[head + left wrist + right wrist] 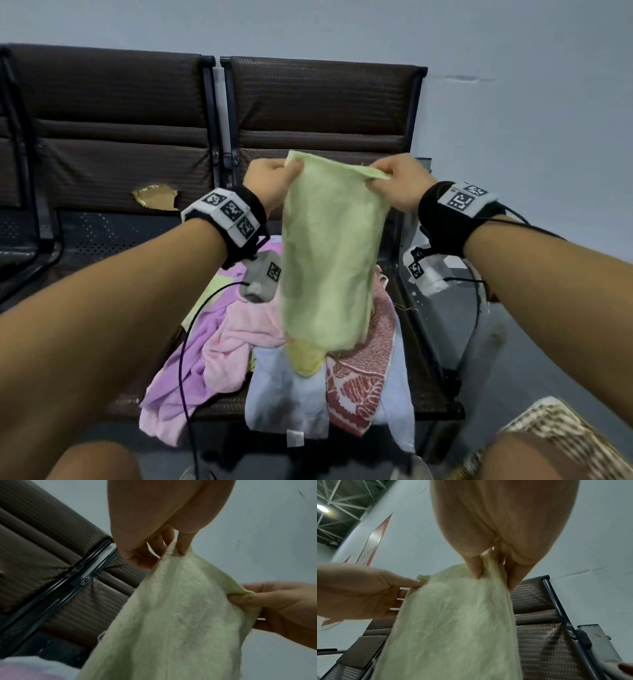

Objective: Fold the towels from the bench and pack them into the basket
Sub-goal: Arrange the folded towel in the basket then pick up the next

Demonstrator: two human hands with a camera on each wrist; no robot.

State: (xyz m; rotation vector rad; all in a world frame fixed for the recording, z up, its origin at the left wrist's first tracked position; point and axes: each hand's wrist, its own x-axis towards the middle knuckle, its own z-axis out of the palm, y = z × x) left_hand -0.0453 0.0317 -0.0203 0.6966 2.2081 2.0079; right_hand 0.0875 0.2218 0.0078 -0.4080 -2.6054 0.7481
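A pale green towel (329, 253) hangs in the air above the bench seat, held by its two top corners. My left hand (274, 181) pinches the left corner and my right hand (397, 181) pinches the right corner. The left wrist view shows my left hand (171, 545) at the towel (180, 622) edge, with the right hand (267, 600) at the far corner. From the right wrist, my right hand (489, 566) pinches bunched cloth of the towel (453, 628). A pile of loose towels (274, 359) in purple, pink, yellow, pale blue and red pattern lies on the seat below. No basket is visible.
The brown bench (325, 102) has several seats with backrests against a grey wall. One seat to the left has a torn patch (156, 197). A white object (428, 267) stands right of the bench. My knees show at the bottom edge.
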